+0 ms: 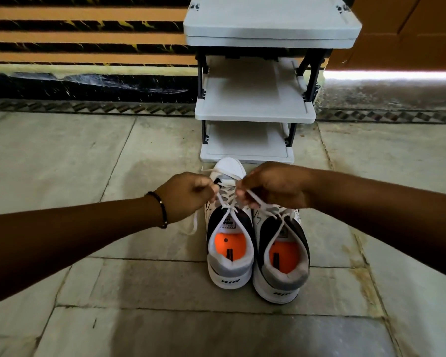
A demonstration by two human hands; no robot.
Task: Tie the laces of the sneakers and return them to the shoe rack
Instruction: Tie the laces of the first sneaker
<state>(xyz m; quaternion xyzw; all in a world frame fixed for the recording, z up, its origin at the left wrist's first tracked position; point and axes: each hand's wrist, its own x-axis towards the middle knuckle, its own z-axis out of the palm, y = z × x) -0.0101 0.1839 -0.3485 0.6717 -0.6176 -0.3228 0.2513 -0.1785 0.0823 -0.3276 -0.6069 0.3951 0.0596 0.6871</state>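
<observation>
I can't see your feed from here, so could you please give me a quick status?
Left hand and right hand each pinching a lace over the left sneaker. Right sneaker beside it. Shoe rack shelves bare, nothing in the way.

Smooth matt white plastic on rack [255,109] shelves, dark matt frame. Sneakers [255,253]: white smooth leather-like panels, black and grey cloth-looking collars, orange insoles with slight sheen, faintly glossy white soles. Laces [225,202] of flat white woven cloth. Floor [113,163] of pale stone slabs, worn, stained, dull-polished. Bracelet [161,210] of small dark glossy beads.
</observation>
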